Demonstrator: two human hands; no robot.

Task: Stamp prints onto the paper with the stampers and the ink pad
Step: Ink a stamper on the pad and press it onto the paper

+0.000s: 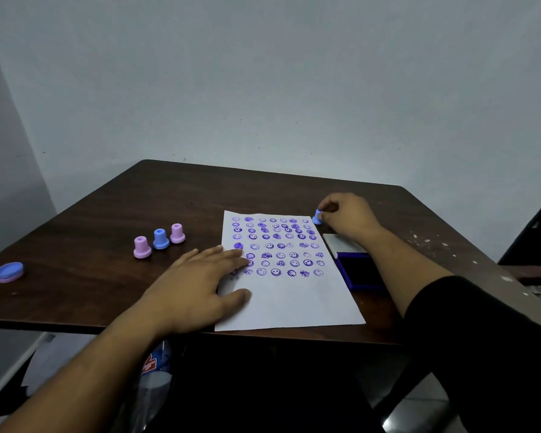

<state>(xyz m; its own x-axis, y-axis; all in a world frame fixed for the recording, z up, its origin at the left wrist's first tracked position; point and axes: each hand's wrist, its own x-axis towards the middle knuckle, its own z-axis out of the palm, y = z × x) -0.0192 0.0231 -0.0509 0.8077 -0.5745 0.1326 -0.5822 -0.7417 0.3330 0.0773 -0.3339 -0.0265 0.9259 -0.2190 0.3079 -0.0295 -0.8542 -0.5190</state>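
Note:
A white paper (291, 301) lies on the dark wooden table (113, 210), with several rows of purple face prints across its upper half. My left hand (197, 282) rests flat on the paper's left edge, fingers spread. My right hand (345, 218) pinches a small blue stamper (316, 217) standing on the table just past the paper's top right corner. An open ink pad (358, 271) with a dark blue tray and white lid lies right of the paper, under my right forearm. Two pink stampers (142, 247) (177, 233) and a blue stamper (161, 239) stand left of the paper.
A stack of blue and pink round caps (9, 272) sits near the table's left edge. A plastic bottle (153, 370) shows below the table's front edge. Walls close off the back and left. White flecks mark the table's right side.

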